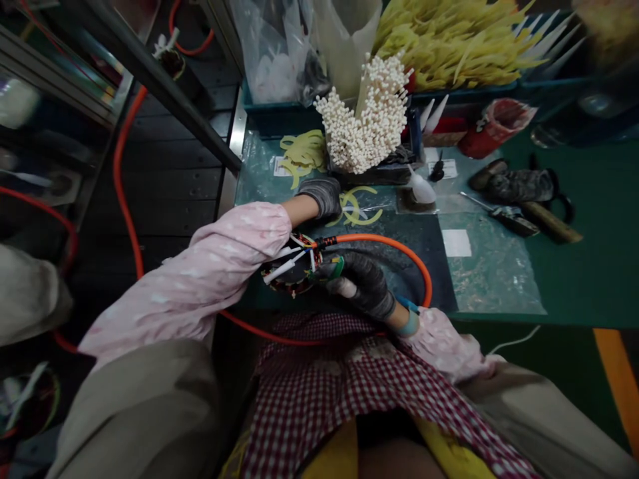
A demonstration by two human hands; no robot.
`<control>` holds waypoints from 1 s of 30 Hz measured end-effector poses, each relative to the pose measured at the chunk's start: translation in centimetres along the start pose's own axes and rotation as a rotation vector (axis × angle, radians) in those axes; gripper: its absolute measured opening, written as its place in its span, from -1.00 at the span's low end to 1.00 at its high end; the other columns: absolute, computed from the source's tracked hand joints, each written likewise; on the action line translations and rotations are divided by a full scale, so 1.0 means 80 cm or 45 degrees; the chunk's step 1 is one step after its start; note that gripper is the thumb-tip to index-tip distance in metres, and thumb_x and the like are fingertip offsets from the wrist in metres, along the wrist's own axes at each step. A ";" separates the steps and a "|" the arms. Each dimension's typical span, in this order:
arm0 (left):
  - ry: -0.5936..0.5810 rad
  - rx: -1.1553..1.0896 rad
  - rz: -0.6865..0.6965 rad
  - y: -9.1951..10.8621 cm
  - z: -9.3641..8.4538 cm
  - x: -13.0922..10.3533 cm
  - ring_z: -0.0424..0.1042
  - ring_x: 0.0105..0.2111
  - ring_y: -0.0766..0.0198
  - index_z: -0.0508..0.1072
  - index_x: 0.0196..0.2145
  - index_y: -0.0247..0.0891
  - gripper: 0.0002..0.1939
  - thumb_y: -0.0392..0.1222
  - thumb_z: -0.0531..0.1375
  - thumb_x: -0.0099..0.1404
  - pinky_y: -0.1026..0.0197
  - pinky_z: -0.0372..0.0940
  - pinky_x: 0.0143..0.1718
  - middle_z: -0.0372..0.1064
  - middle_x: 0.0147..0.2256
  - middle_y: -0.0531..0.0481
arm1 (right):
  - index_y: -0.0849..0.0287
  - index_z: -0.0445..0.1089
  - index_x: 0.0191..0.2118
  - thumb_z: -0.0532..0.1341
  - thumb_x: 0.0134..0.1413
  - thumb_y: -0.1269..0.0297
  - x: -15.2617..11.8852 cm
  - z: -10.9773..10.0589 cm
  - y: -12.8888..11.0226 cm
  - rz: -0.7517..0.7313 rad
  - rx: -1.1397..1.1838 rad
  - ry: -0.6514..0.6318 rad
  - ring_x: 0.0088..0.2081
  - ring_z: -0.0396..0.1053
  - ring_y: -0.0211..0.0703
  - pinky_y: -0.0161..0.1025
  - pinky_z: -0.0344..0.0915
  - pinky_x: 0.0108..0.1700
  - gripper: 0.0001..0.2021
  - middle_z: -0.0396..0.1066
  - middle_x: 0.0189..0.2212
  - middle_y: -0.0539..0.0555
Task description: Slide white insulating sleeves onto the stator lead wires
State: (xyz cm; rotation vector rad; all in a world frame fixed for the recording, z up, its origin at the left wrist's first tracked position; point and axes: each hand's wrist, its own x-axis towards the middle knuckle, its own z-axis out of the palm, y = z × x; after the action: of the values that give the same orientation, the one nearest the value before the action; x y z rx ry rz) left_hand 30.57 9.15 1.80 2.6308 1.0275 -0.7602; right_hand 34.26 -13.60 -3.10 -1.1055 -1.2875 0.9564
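Note:
A wire-wound ring [294, 287] with white sleeves and coloured leads lies near the table's front edge. An orange cable [399, 247] joins its leads at a black tie and loops right. My right hand [367, 283], in a dark grey glove with a bare or pale thumb tip, grips the ring's right side beside a green-yellow piece. Beyond the ring, my left hand [322, 194], in a striped grey glove, is over the table beside loose yellow-green curved strips [360, 206]. Its fingers are mostly hidden and dark, so any held object cannot be made out.
Behind stand a bundle of white-tipped sticks [367, 120], a bin of yellow strips [449, 46] and a red container [496, 126]. Tools with dark handles [524, 193] lie at right. A metal post [170, 86] slants at left, near a red hose [122, 179].

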 end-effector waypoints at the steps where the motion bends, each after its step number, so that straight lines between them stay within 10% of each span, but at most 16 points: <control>1: -0.003 -0.003 -0.005 -0.003 -0.002 -0.001 0.67 -0.08 -0.22 0.75 0.05 -0.44 -0.49 -0.21 0.37 0.16 -0.04 0.54 -0.02 0.71 -0.10 -0.38 | -0.16 0.71 -0.03 0.39 0.44 -0.13 0.000 0.000 0.000 -0.019 0.007 0.011 -0.05 0.74 0.06 -0.03 0.69 0.14 -0.76 0.79 -0.09 -0.02; 8: 0.047 0.015 0.041 -0.005 -0.005 -0.010 0.62 0.12 -0.35 0.75 0.11 -0.39 -0.39 0.08 0.49 0.22 -0.18 0.50 0.20 0.65 0.11 -0.43 | -0.11 0.71 -0.04 0.34 0.45 -0.20 0.000 0.006 0.004 -0.008 -0.027 0.033 -0.06 0.74 0.08 0.00 0.70 0.12 -0.67 0.79 -0.09 0.01; 17: -0.021 -0.065 0.116 -0.013 -0.013 -0.002 0.63 -0.12 0.04 0.77 0.00 -0.32 -0.63 -0.04 0.41 0.34 0.15 0.49 0.00 0.72 -0.12 -0.15 | -0.11 0.67 0.00 0.31 0.49 -0.26 -0.002 0.009 0.002 -0.044 -0.011 0.081 -0.08 0.72 0.03 -0.01 0.71 0.11 -0.63 0.77 -0.11 0.00; 21: 0.078 -0.126 0.151 -0.040 -0.037 -0.040 0.61 -0.06 0.06 0.73 0.07 -0.34 -0.64 -0.16 0.40 0.37 0.13 0.47 0.09 0.71 -0.02 -0.12 | -0.08 0.65 -0.01 0.34 0.45 -0.29 -0.004 0.004 0.000 0.003 0.037 0.186 -0.08 0.72 0.03 0.04 0.71 0.08 -0.60 0.77 -0.11 0.01; 25: 0.427 -0.219 0.088 -0.061 -0.022 -0.133 0.61 -0.01 0.10 0.56 0.33 -0.26 -0.56 -0.08 0.22 0.60 0.07 0.48 0.17 0.67 0.11 -0.12 | -0.05 0.65 -0.02 0.27 0.50 -0.31 0.000 -0.003 -0.006 0.140 -0.006 0.383 -0.07 0.70 0.06 0.09 0.69 0.11 -0.55 0.75 -0.10 0.03; 27: 0.960 -0.374 0.162 -0.058 0.010 -0.184 0.64 -0.01 0.14 0.61 0.29 -0.04 -0.62 0.03 0.20 0.66 0.09 0.50 0.17 0.69 0.08 -0.01 | -0.04 0.66 -0.02 0.24 0.53 -0.30 0.004 -0.001 -0.011 0.206 -0.072 0.464 -0.06 0.69 0.08 0.13 0.66 0.15 -0.55 0.74 -0.10 0.04; 30: 1.225 -0.413 0.265 -0.042 0.069 -0.236 0.69 0.04 0.09 0.71 0.12 0.14 -0.70 -0.02 0.17 0.68 0.00 0.59 0.08 0.72 0.07 0.06 | -0.03 0.65 0.04 0.19 0.57 -0.26 0.009 0.011 -0.021 0.236 -0.086 0.534 -0.01 0.67 0.10 0.15 0.62 0.21 -0.54 0.74 -0.02 0.07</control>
State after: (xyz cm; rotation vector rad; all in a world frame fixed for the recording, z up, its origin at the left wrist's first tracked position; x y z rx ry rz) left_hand 14.35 -1.18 7.28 2.7042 0.9007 0.7453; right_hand 33.36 -13.24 -1.36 -1.4104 -0.8912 0.7645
